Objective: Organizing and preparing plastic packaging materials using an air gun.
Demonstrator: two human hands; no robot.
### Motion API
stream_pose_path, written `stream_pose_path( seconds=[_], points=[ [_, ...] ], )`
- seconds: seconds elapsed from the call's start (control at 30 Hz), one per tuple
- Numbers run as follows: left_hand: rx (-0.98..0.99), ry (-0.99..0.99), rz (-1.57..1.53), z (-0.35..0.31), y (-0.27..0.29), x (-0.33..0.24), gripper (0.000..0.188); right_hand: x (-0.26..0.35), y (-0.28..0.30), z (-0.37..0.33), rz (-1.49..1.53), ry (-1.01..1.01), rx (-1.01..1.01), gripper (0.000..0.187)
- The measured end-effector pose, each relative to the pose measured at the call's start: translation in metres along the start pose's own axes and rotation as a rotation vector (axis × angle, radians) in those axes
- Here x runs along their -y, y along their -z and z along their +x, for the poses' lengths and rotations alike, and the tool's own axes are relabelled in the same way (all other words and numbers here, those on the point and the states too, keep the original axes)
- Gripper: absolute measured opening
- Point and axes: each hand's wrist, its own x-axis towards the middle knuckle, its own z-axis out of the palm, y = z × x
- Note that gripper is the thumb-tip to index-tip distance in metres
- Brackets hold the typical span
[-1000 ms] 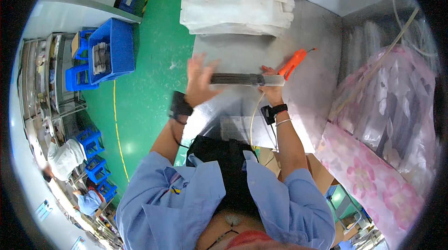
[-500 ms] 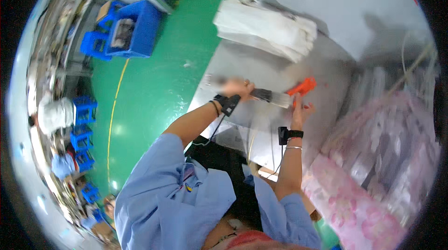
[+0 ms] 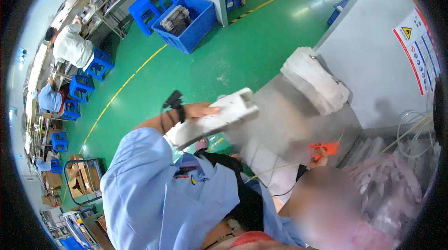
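Observation:
My left hand (image 3: 204, 110) grips a long white channel-shaped piece (image 3: 224, 114), raised and tilted over the near left edge of the metal table (image 3: 284, 128). Its fingers lie on the upper face, while the thumb side is hard to see. Farther right, my right hand (image 3: 321, 157) is closed round an orange air blow gun (image 3: 325, 148) with a thin nozzle. The gun is held apart from the white piece, above the table's right part. A stack of white pieces (image 3: 315, 82) lies at the table's far side. A blurred patch hides much of my right forearm.
A grey-white panel (image 3: 368, 54) stands behind the table. Clear and pink plastic bags (image 3: 387, 180) bulge at the right, beside a looped hose (image 3: 410, 131). On the green floor are a blue crate (image 3: 191, 21), blue stools (image 3: 99, 63) and a cart with cartons (image 3: 83, 177). People sit at benches left.
My left hand has moved left and nearer my body with the piece, whose white face now shows. The right hand has moved right and down with the orange gun. The view has swung.

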Motion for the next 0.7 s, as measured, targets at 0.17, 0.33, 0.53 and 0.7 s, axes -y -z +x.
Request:
stream_pose_path(
  seconds=[0.17, 0.33, 0.53, 0.7],
  points=[
    [0.063, 0.064, -0.732, -0.118, 0.013, 0.119, 0.070, 0.008, -0.175, -0.165, -0.274, 0.039, 0.370, 0.040],
    [-0.152, 0.039, -0.912, -0.155, 0.014, 0.171, 0.069, -0.098, -0.268, -0.234, -1.168, -0.127, 0.716, 0.030],
    [-0.396, 0.183, -0.521, -0.148, 0.040, 0.253, 0.071, -0.141, -0.336, -0.278, -1.536, -0.138, 0.968, 0.038],
    [-0.376, -0.102, -0.715, -0.174, 0.038, 0.253, 0.062, -0.181, -0.371, -0.275, -0.244, -0.103, 0.641, 0.041]
  ],
)
